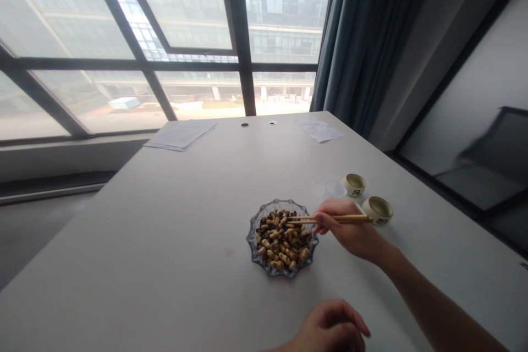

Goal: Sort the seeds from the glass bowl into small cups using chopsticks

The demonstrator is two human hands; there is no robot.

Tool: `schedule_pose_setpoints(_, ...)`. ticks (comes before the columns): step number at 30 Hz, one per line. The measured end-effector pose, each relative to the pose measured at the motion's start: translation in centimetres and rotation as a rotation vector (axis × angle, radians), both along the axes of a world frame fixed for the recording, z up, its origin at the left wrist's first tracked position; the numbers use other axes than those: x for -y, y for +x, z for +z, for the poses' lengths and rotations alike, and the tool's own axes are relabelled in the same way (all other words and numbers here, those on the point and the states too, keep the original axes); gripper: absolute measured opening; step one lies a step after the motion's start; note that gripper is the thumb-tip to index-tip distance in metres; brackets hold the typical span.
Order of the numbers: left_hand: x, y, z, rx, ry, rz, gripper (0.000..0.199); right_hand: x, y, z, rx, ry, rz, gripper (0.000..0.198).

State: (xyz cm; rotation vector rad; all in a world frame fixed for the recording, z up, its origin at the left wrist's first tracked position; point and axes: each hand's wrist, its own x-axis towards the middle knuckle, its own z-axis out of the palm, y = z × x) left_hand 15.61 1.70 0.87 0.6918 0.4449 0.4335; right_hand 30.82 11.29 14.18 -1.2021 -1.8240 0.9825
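Note:
My right hand [340, 225] is closed around a pair of chopsticks [350, 219]. Their tips reach left over a scalloped glass bowl [252, 250] and touch or hover just above its contents; I cannot tell which. Peanuts in their shells [284, 257] fill the bowl, mixed with small dark pieces [264, 224]. At the bottom of the view, below the bowl and apart from it, my left hand [330, 325] rests near the table with loosely bent fingers, and no object shows in it.
Two small cream cups with dark markings, a farther cup [353, 191] and a nearer cup [377, 217], stand behind my right hand. A clear plastic container [335, 189] sits beside them. Papers [179, 136] and another sheet [319, 131] lie far back on the white table [165, 231].

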Motion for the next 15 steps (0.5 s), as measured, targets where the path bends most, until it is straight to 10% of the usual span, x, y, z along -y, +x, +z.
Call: schedule_pose_setpoints(15,0.03,0.08,-0.34,0.004,0.053,-0.002,0.064,-0.17,-0.48,-1.02,0.003,-0.002,-0.073,0.046)
